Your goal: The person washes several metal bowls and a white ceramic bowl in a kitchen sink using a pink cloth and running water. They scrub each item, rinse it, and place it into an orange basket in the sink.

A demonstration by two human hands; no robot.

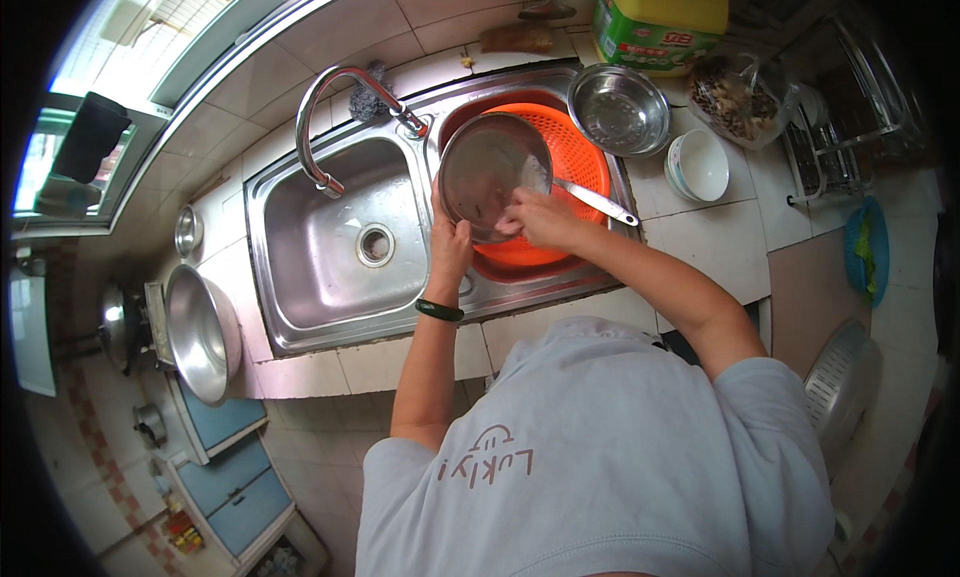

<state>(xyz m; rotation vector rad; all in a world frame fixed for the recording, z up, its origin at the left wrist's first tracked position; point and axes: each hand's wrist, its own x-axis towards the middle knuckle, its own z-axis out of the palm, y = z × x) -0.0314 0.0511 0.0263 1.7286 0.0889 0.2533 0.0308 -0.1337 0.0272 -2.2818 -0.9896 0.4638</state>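
Observation:
Over the right sink basin I see a round metal bowl (484,167), tilted, with a dull grey inside. My left hand (450,239) grips its near left rim and wears a dark green bangle (439,310) at the wrist. My right hand (530,218) reaches over the bowl's near right side, fingers closed; what they hold, if anything, is hidden. A whitish patch (535,175) shows just beyond them in the bowl. From the bowl's right side a pale handle (597,202) with a hole sticks out; I cannot tell whether it joins the bowl. Beneath lies an orange colander (585,162).
Left of my hands lies the steel basin (320,267) under a curved faucet (305,127). To the right stand a steel bowl (618,112), stacked white bowls (703,167), a yellow-green jug (662,22) and a plastic bag (735,97). A large metal basin (203,335) sits at the counter's left.

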